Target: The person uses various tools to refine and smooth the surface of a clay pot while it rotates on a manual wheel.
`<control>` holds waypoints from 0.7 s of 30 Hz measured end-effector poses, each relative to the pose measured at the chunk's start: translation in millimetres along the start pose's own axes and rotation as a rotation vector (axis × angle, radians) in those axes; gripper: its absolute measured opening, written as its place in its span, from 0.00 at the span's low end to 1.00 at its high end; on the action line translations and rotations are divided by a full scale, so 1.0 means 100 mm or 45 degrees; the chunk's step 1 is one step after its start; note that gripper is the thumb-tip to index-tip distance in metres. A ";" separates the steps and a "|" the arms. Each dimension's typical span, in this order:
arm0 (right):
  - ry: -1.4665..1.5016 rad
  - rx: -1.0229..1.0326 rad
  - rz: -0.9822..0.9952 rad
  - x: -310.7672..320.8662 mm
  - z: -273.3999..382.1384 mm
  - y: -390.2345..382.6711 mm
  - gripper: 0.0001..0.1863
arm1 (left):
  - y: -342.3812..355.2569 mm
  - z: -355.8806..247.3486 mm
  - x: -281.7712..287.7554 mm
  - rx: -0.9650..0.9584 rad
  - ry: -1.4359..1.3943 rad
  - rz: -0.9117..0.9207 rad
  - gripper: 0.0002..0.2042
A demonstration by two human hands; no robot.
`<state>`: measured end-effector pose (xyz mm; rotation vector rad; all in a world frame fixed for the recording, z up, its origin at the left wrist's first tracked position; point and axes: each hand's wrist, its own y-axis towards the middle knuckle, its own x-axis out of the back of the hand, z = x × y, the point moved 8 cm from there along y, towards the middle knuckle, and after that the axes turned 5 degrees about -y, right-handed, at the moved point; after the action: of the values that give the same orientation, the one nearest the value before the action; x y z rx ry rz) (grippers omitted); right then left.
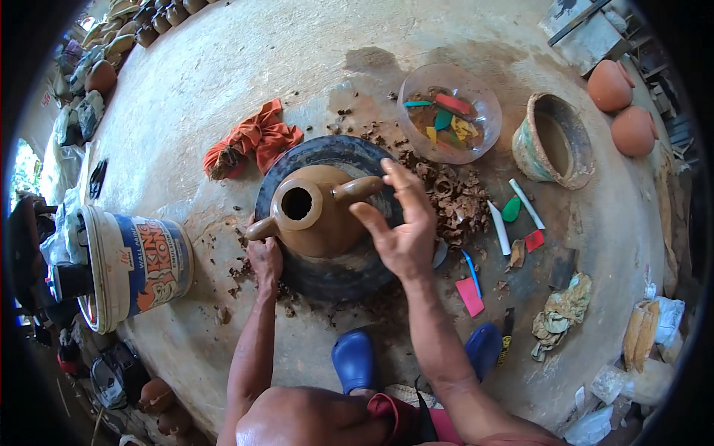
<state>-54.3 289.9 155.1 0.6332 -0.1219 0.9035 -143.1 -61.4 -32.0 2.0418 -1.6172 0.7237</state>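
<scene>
A brown wet-looking clay pot with a round open neck stands on a dark round turntable. A short clay arm juts from its left side, and a thicker clay arm points right. My left hand is at the turntable's left edge, right by the shorter arm; its fingers are mostly hidden, so I cannot tell their grip. Beside the thicker arm, my right hand has thumb and fingers spread apart, with nothing held. Its fingertips are close to that arm's end; contact is unclear.
Clay scraps lie right of the turntable, below a clear bowl of coloured scrapers. A crusted pot, white sticks and a crumpled cloth are farther right. An orange cloth and white bucket lie left.
</scene>
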 end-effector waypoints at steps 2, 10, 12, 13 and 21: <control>-0.010 0.087 -0.034 -0.10 0.12 0.02 0.37 | -0.01 -0.05 0.01 0.081 0.032 0.058 0.22; 0.197 -0.423 -0.176 -0.23 -0.01 -0.01 0.24 | -0.06 -0.19 0.04 -0.020 -0.079 0.024 0.32; 0.525 -0.660 -0.189 -0.27 -0.12 -0.04 0.27 | -0.08 -0.24 0.06 -0.021 -0.078 0.013 0.31; 0.526 -0.657 -0.185 -0.30 -0.09 -0.05 0.27 | -0.08 -0.23 0.05 -0.020 -0.080 0.009 0.31; -0.262 -0.332 -0.174 -0.28 0.20 0.05 0.25 | -0.09 -0.26 0.06 -0.030 -0.124 -0.008 0.29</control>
<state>-72.4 261.4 163.3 0.4834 -0.3707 0.6748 -136.6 -48.2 -8.2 2.0940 -1.6639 0.6088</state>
